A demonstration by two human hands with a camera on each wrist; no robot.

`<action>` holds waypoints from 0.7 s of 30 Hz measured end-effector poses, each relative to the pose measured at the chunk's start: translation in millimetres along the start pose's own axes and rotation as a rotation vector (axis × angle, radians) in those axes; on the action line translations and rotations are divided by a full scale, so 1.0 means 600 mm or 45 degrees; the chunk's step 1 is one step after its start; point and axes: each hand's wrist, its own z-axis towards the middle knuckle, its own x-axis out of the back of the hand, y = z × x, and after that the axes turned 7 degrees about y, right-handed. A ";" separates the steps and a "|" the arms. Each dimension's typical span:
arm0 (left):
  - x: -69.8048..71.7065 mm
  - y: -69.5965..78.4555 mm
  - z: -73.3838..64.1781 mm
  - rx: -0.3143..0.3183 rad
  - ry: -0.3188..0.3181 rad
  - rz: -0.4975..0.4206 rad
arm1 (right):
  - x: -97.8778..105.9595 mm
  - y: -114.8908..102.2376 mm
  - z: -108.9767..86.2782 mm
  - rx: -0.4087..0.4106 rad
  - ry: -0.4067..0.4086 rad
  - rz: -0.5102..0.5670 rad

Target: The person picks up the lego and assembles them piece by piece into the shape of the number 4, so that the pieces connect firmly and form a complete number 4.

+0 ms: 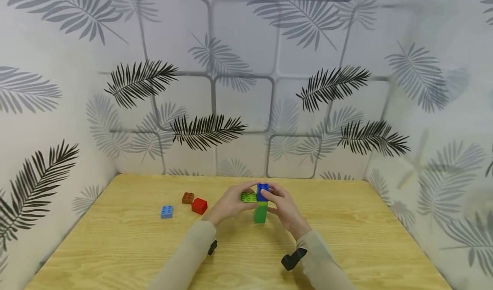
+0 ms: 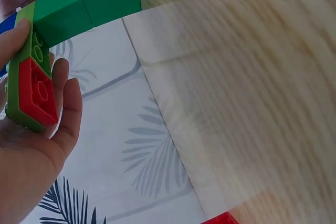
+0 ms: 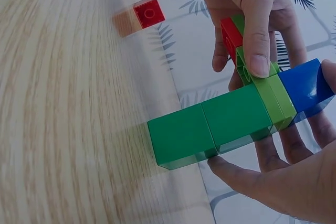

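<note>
Two stacked green blocks [image 1: 259,213] stand upright on the table, topped by a long light green brick [image 1: 248,197] that juts out to the left. A blue brick [image 1: 261,196] sits on its right end, over the green column. Under the jutting end hangs a small red brick [image 2: 38,92], hidden in the head view. My left hand [image 1: 230,202] grips the light green brick, thumb along its near side. My right hand [image 1: 286,208] holds the blue brick, with the thumb on its near face and other fingers behind the column.
Left of the hands lie a red brick [image 1: 199,206] on its side, a brown brick [image 1: 188,198] right by it and a light blue brick [image 1: 167,211] with its studs up. The wooden table [image 1: 115,243] meets a leaf-patterned backdrop [image 1: 242,153] behind.
</note>
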 end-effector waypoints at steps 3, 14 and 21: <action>0.003 -0.004 -0.001 0.019 -0.004 -0.019 | 0.000 0.000 -0.001 -0.004 0.009 -0.007; 0.029 -0.027 -0.017 0.087 0.020 -0.068 | -0.006 0.003 0.002 0.020 0.013 -0.039; 0.036 -0.040 -0.026 0.102 0.038 -0.087 | -0.002 0.005 0.000 0.024 0.033 -0.031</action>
